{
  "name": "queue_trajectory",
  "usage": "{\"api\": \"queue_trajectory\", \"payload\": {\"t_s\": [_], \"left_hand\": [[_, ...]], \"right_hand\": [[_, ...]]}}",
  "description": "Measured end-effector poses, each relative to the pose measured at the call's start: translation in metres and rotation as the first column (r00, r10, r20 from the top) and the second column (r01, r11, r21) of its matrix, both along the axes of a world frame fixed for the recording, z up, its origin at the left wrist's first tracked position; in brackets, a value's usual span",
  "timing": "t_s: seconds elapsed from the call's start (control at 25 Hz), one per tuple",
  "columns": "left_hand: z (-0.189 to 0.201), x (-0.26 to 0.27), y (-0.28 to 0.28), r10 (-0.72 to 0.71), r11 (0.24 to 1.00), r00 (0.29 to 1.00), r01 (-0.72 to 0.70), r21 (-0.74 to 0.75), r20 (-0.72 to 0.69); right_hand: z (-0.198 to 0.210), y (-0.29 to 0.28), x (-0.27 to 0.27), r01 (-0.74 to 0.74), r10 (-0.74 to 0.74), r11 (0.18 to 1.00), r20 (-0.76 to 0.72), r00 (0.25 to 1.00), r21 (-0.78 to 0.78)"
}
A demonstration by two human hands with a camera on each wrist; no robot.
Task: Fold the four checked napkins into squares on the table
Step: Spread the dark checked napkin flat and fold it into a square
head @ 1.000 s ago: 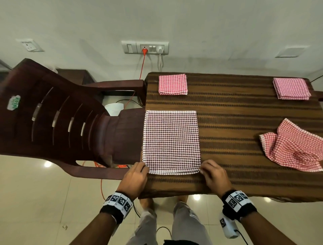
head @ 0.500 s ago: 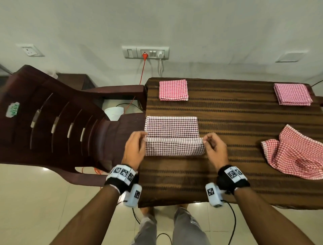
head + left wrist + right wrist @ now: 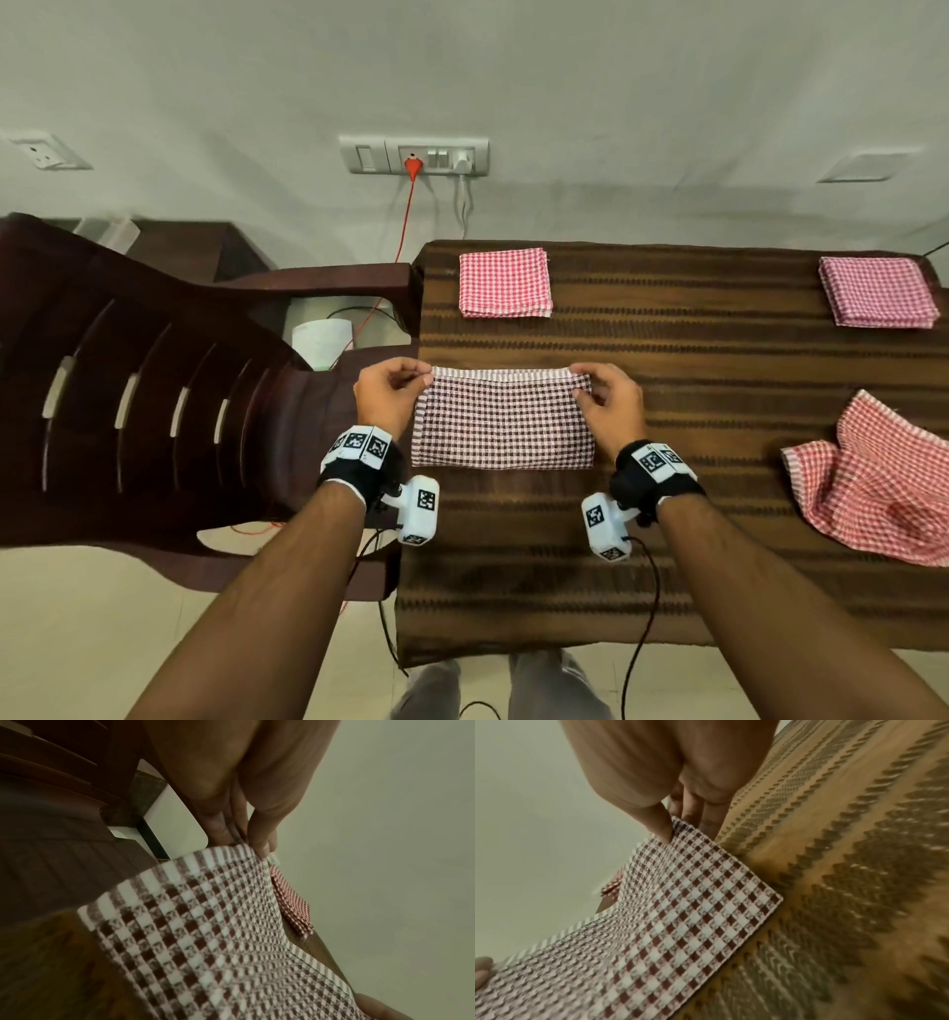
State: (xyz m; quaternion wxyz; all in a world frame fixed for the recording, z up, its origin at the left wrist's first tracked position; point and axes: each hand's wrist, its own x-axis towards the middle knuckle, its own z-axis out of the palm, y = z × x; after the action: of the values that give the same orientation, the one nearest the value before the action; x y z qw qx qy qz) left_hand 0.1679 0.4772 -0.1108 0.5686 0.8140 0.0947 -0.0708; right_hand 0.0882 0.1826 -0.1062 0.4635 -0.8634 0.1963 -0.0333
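Note:
A dark maroon checked napkin (image 3: 503, 424) (image 3: 205, 933) (image 3: 675, 912) lies folded in half as a wide rectangle near the table's left end. My left hand (image 3: 393, 393) (image 3: 246, 833) pinches its far left corner. My right hand (image 3: 606, 398) (image 3: 680, 823) pinches its far right corner. The top layer's far edge sits almost on the bottom layer's white striped edge. Two folded red checked napkins lie at the back, one on the left (image 3: 506, 282) and one on the right (image 3: 878, 292). A crumpled red checked napkin (image 3: 883, 478) lies unfolded at the right.
The table (image 3: 719, 591) wears a brown striped cloth. A dark brown plastic chair (image 3: 154, 390) stands tight against its left end. A wall socket panel (image 3: 413, 154) with a red cable sits behind. Cables hang from my wrist cameras.
Both hands have carried the maroon napkin's near edge away from me and over to its far edge, turning the flat square into a half-folded rectangle.

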Motion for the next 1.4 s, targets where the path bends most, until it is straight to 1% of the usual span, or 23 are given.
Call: {"api": "queue_trajectory", "payload": {"t_s": [0.08, 0.2, 0.36, 0.44, 0.52, 0.6, 0.72, 0.8, 0.88, 0.96, 1.0, 1.16, 1.24, 1.32, 1.36, 1.4], "left_hand": [[-0.009, 0.011, -0.002, -0.024, 1.0, 0.999, 0.025, 0.01, -0.028], [-0.02, 0.017, 0.0, -0.114, 0.988, 0.992, 0.119, 0.095, -0.054], [-0.03, 0.009, 0.004, -0.191, 0.962, 0.982, 0.186, 0.199, 0.006], [-0.029, 0.007, 0.003, -0.229, 0.942, 0.972, 0.207, 0.265, 0.055], [-0.024, 0.004, 0.003, -0.243, 0.931, 0.967, 0.212, 0.296, 0.074], [-0.018, -0.003, 0.007, -0.205, 0.944, 0.977, 0.181, 0.276, 0.06], [-0.018, -0.027, 0.019, -0.126, 0.968, 0.992, 0.118, 0.22, 0.021], [-0.021, -0.042, 0.027, -0.085, 0.985, 0.995, 0.092, 0.148, -0.054], [-0.022, -0.052, 0.03, -0.083, 0.993, 0.986, 0.094, 0.07, -0.143], [-0.021, -0.054, 0.029, -0.103, 0.992, 0.978, 0.116, 0.058, -0.183], [-0.021, -0.055, 0.027, -0.115, 0.989, 0.975, 0.13, 0.069, -0.192], [-0.017, -0.058, 0.022, -0.143, 0.971, 0.962, 0.182, 0.158, -0.232], [-0.015, -0.058, 0.021, -0.13, 0.958, 0.961, 0.186, 0.22, -0.246], [-0.011, -0.059, 0.022, -0.108, 0.946, 0.963, 0.176, 0.272, -0.246], [-0.011, -0.06, 0.022, -0.122, 0.924, 0.969, 0.19, 0.332, -0.215], [-0.01, -0.063, 0.02, -0.177, 0.871, 0.973, 0.224, 0.438, -0.146]], "right_hand": [[-0.007, 0.0, 0.011, 0.029, -0.031, 0.998, -0.018, 0.999, -0.063], [-0.013, -0.002, 0.022, 0.08, -0.087, 0.992, -0.072, 0.994, -0.096], [-0.02, -0.004, 0.025, 0.071, -0.084, 0.99, -0.109, 0.99, -0.121], [-0.019, -0.002, 0.026, 0.062, -0.08, 0.987, -0.12, 0.99, -0.145], [-0.015, 0.001, 0.024, 0.086, -0.102, 0.986, -0.111, 0.989, -0.14], [-0.009, 0.002, 0.015, 0.117, -0.131, 0.986, -0.12, 0.984, -0.115], [0.002, -0.005, -0.014, 0.145, -0.148, 0.989, -0.194, 0.97, -0.03], [0.002, -0.01, -0.037, 0.159, -0.147, 0.987, -0.252, 0.957, 0.028], [-0.005, -0.011, -0.052, 0.185, -0.15, 0.978, -0.29, 0.945, 0.099], [-0.011, -0.011, -0.054, 0.224, -0.167, 0.961, -0.308, 0.937, 0.161], [-0.014, -0.011, -0.054, 0.23, -0.171, 0.961, -0.319, 0.932, 0.157], [-0.022, -0.01, -0.053, 0.15, -0.126, 0.988, -0.421, 0.898, 0.024], [-0.022, -0.009, -0.052, 0.154, -0.134, 0.988, -0.466, 0.874, 0.004], [-0.018, -0.008, -0.05, 0.178, -0.158, 0.984, -0.48, 0.863, -0.004], [-0.013, -0.005, -0.05, 0.17, -0.179, 0.984, -0.462, 0.868, -0.06], [-0.008, 0.001, -0.051, 0.134, -0.192, 0.977, -0.406, 0.894, -0.166]]}}
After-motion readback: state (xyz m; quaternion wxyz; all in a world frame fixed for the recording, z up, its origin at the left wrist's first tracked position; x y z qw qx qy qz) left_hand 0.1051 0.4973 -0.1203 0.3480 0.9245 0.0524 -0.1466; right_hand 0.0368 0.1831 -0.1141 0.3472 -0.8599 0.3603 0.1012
